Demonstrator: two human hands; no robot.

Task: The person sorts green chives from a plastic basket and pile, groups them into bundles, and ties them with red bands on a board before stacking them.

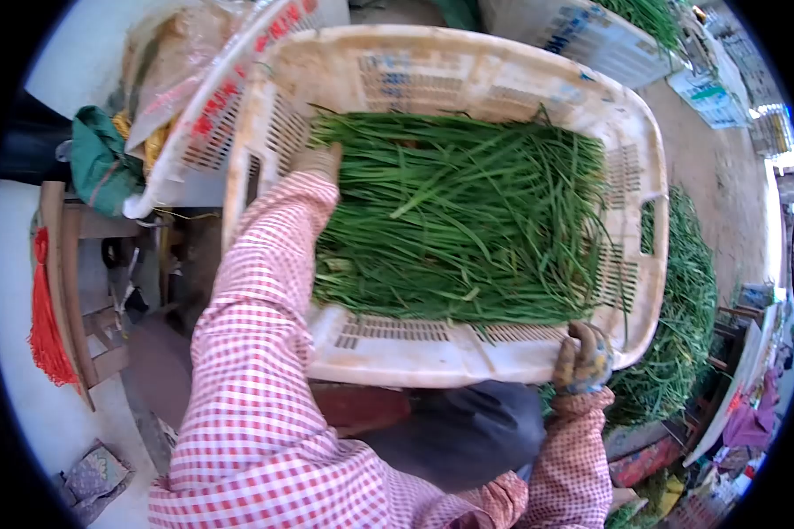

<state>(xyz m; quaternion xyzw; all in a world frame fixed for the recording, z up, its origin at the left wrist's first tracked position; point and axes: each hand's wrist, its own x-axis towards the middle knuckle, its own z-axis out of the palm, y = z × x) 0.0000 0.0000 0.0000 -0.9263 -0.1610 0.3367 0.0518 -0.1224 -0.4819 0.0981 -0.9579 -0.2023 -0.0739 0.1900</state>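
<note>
A large white plastic basket (397, 361) stands before me, with long green leafy stalks (459, 220) laid inside it. My left hand (319, 162), in a glove, is inside the basket at its left end, against the ends of the stalks; its fingers are mostly hidden. My right hand (582, 357), in a stained glove, has its fingers closed over the basket's near rim at the right corner.
Another white crate (582, 40) with greens stands behind. A heap of greens (688, 300) lies to the right of the basket. At the left are a white basket with red writing (198, 132), a green cloth (101, 163) and red strings (44, 317).
</note>
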